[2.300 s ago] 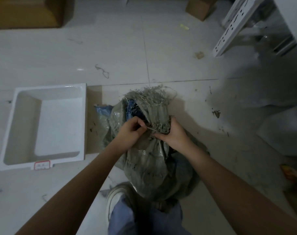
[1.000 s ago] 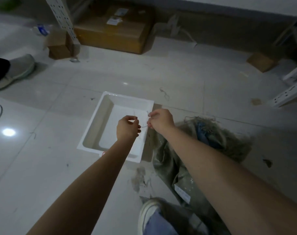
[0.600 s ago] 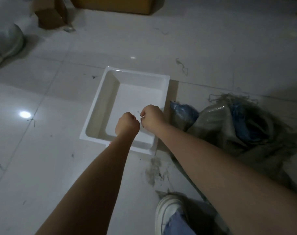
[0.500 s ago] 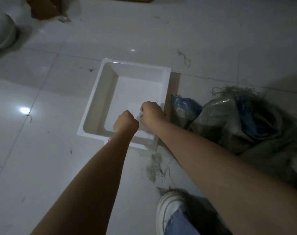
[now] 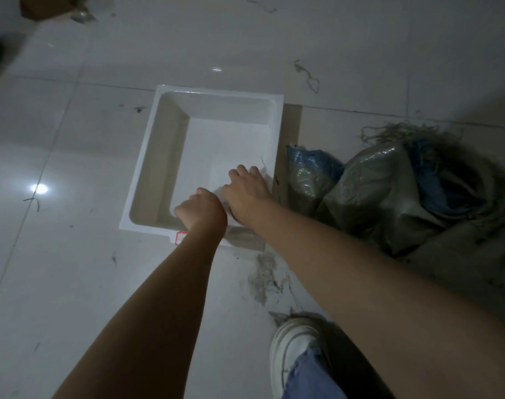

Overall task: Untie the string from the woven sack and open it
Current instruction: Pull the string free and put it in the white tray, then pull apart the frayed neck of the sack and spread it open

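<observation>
The grey-green woven sack [image 5: 389, 197] lies on the floor at the right. Its frayed mouth [image 5: 447, 174] gapes, showing blue lining inside. Both my hands are away from it, low over the white tray [image 5: 170, 156] to its left. My left hand [image 5: 201, 208] is curled into a fist above the tray's near edge, and nothing shows in it. My right hand [image 5: 247, 191] reaches down to the tray's floor by the right wall, fingers bent downward. A thin strand of string [image 5: 263, 162] sticks up at its fingertips.
My white shoe and blue trouser leg [image 5: 297, 358] stand at the bottom, beside the sack. Loose fibres and dirt [image 5: 263, 277] lie on the tiles near the tray. Another bit of string [image 5: 309, 76] lies farther off. A cardboard box corner [image 5: 49, 7] is at top left.
Both hands left the sack's neck, carried the thin string left over the tray and lowered into it. The sack's mouth, bunched before, now gapes.
</observation>
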Demonstrator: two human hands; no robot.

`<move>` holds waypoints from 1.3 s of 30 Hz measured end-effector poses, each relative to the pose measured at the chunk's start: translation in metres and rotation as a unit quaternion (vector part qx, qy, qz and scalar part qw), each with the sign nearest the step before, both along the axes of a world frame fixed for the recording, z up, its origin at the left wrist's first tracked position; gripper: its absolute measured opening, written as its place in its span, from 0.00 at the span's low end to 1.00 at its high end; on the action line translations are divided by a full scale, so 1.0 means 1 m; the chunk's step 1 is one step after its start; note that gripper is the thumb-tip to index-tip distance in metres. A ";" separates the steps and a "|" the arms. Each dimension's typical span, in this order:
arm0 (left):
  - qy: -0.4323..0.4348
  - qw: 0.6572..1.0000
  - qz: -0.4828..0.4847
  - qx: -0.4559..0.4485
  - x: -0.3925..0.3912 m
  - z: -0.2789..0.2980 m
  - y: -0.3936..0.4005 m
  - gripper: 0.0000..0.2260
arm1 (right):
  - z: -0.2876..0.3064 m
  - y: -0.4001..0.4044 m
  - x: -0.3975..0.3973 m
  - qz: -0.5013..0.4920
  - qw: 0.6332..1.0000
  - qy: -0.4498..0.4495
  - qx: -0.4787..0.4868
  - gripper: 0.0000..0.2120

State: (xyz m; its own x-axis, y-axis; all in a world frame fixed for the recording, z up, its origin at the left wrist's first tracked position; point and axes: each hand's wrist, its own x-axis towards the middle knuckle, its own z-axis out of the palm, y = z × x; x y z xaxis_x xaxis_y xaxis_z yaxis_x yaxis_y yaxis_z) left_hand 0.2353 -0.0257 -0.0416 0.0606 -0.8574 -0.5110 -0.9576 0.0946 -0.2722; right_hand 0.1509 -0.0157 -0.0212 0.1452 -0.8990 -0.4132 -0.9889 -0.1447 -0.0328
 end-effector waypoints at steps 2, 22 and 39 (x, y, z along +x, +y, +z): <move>-0.003 1.000 -0.013 -0.006 -0.003 0.005 -0.002 0.15 | 0.007 -0.004 -0.017 0.049 0.998 0.012 -0.025 0.16; 0.235 0.947 -0.216 -0.030 -0.187 0.110 0.042 0.15 | 0.121 0.125 -0.300 -0.486 0.870 -0.035 -0.067 0.15; 0.335 0.905 -0.164 0.207 -0.278 0.069 0.130 0.22 | 0.028 0.208 -0.311 -0.744 0.501 -0.442 0.025 0.32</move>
